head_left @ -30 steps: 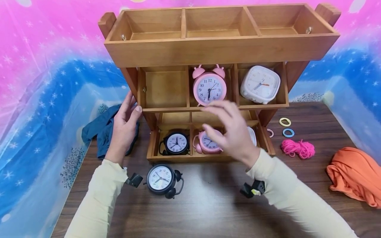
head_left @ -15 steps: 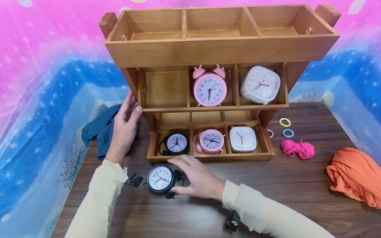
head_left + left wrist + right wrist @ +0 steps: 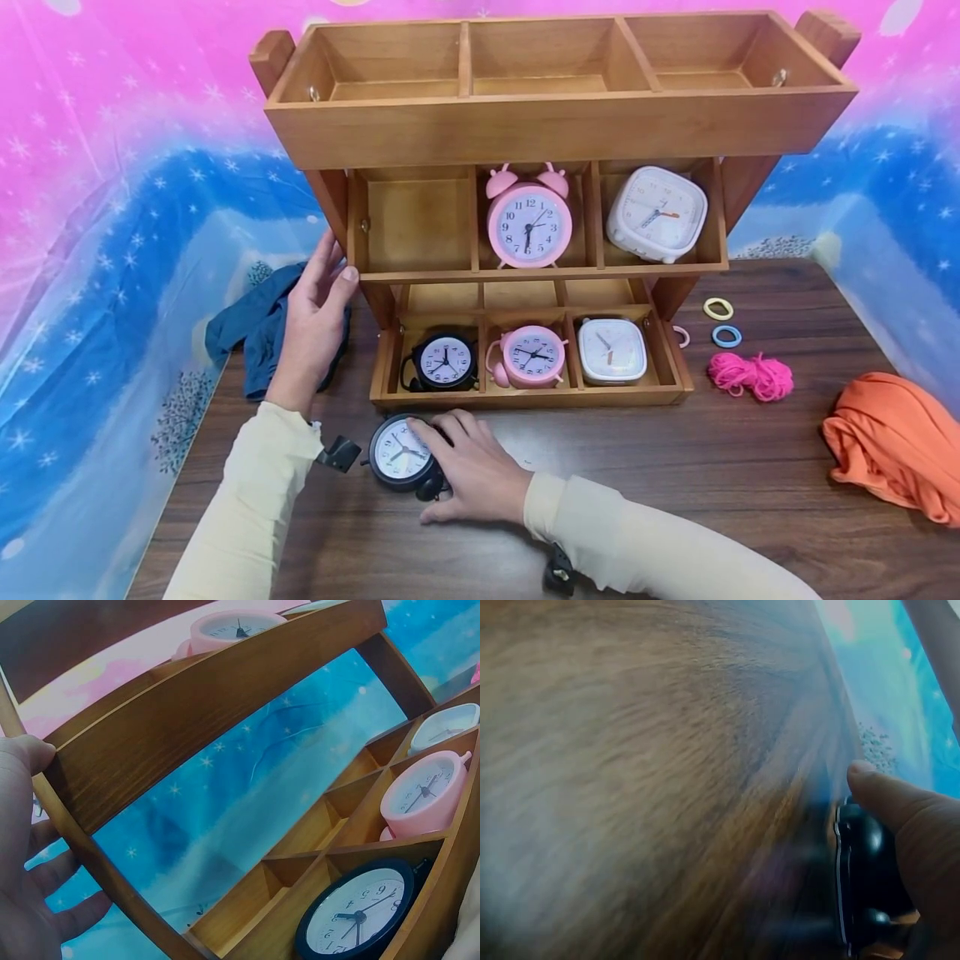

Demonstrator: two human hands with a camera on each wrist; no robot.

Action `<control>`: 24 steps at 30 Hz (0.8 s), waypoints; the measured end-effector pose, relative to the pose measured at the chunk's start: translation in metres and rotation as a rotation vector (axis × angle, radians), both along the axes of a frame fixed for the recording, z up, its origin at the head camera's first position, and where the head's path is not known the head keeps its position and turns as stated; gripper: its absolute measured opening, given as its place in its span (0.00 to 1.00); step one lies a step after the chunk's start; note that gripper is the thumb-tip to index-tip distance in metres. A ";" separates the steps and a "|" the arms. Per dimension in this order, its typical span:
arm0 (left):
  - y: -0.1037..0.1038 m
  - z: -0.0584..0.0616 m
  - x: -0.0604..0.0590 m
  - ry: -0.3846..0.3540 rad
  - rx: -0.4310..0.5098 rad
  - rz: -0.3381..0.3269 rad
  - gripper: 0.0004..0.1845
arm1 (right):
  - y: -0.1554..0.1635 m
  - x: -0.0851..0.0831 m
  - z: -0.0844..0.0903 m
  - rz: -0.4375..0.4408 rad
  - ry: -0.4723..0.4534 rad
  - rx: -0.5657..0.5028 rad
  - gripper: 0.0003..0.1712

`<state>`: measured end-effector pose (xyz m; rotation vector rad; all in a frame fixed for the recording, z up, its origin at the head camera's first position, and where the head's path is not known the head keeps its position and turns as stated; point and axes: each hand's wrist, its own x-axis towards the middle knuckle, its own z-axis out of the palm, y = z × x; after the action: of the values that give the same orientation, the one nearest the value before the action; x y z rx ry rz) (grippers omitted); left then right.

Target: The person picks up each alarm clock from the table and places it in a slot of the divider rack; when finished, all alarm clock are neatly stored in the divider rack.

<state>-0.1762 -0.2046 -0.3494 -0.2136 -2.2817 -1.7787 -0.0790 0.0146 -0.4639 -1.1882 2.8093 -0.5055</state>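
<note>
Nearest the viewer, on the dark wood-grain bench [image 3: 675,467], lies a round black twin-bell alarm clock with a white dial [image 3: 401,452], just in front of the lowest tier of the three-tier wooden compartment shelf [image 3: 555,133]. The right hand [image 3: 468,471] covers the clock's right side, its fingers [image 3: 431,433] curled over the rim and onto the edge of the dial; the right wrist view, though blurred, shows the thumb against the black casing. The clock lies on its back, dial facing up. Its bells and carrying handle point to the viewer's right, under the hand, so the axis from base to bells runs left to right along the bench.

Risks, as judged: the grasp sits on one side only, so the clock could pivot or slip when raised; fingers on the dial cover may smear it; the protruding handle could catch on a compartment's front lip.

Farther back, the bottom tier holds a smaller black clock [image 3: 442,362], a pink twin-bell clock [image 3: 531,357] and a white square clock [image 3: 611,350], all near enough to be knocked. The left hand [image 3: 313,321] rests with relaxed fingers against the shelf's left upright, thumb at the middle tier's corner, holding nothing; if that bracing lapses, a bump could shift the shelf.
</note>
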 end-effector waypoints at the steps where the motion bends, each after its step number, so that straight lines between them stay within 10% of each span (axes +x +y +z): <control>1: 0.000 0.000 0.000 -0.001 -0.001 0.000 0.33 | -0.002 0.001 0.000 -0.005 0.013 0.011 0.69; 24: -0.001 0.001 0.000 -0.002 -0.002 -0.006 0.33 | 0.011 -0.004 0.002 0.057 0.048 -0.095 0.55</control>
<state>-0.1763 -0.2057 -0.3487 -0.2191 -2.2872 -1.7802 -0.0833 0.0251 -0.4621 -1.3103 2.8105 -0.6215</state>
